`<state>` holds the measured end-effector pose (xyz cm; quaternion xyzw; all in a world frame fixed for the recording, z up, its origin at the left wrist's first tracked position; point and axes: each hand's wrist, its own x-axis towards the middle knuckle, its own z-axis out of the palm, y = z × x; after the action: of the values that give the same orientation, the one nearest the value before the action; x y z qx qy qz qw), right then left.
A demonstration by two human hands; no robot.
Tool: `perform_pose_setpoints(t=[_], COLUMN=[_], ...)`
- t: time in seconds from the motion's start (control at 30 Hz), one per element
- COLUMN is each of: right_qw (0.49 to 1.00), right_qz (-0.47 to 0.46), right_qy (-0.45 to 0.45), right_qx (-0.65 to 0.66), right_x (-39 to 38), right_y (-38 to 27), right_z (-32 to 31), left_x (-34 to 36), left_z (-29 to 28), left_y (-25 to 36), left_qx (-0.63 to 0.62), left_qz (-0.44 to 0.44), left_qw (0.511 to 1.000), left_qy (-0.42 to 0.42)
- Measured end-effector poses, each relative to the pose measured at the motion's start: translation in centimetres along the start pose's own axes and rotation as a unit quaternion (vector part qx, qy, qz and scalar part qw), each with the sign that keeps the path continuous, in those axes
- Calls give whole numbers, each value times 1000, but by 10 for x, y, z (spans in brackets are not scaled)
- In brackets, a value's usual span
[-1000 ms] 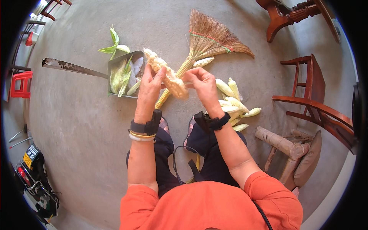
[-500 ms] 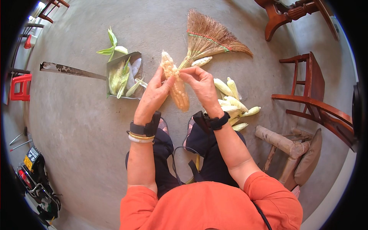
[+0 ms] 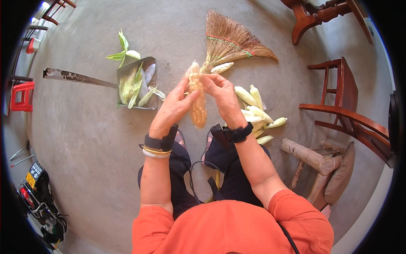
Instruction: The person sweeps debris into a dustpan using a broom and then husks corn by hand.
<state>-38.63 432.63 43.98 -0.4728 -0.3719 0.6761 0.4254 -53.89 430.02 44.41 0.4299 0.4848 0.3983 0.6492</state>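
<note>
A husked, pale yellow ear of corn (image 3: 197,101) hangs nearly upright in front of me, above my feet. My left hand (image 3: 177,103) grips it from the left side, with the thumb laid across the kernels. On the other side, the bent thumb and fingers of my right hand (image 3: 222,94) pinch at its upper part; a strand of silk between them would be too fine to make out. To the right, several ears in pale husks (image 3: 258,111) lie in a heap on the floor. One more ear (image 3: 222,67) rests beside the broom handle.
A straw broom (image 3: 237,40) lies ahead. At the left, a long-handled dustpan (image 3: 119,91) holds green husks (image 3: 132,86). On the right are a wooden chair (image 3: 347,91) and a bamboo seat (image 3: 311,154). A red plastic stool (image 3: 22,96) stands far left.
The ear of corn has turned more upright and shifted slightly right and down. My left hand has moved right with it; my right hand stays at its upper part.
</note>
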Motion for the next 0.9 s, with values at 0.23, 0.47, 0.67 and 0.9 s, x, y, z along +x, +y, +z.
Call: perform_pose_setpoints(t=[0.23,0.47,0.67,0.9], right_qw=[997,999,997,998], right_qz=[-14,4,-50,50], right_qy=[73,30,55,32], right_qx=[16,-12,-25,-15], right_x=[5,-1,2,5], right_y=[2,-1,2,2], right_z=[-8,2,0,-9], left_x=[2,0,1,5], left_z=[-7,-5,-8,-18], left_y=[-11,-2,-8,-4], left_qx=[132,123,146,60], left_qz=[3,-3,-5,15], left_qw=[989,991,988,993], left_qy=[58,44,40,105])
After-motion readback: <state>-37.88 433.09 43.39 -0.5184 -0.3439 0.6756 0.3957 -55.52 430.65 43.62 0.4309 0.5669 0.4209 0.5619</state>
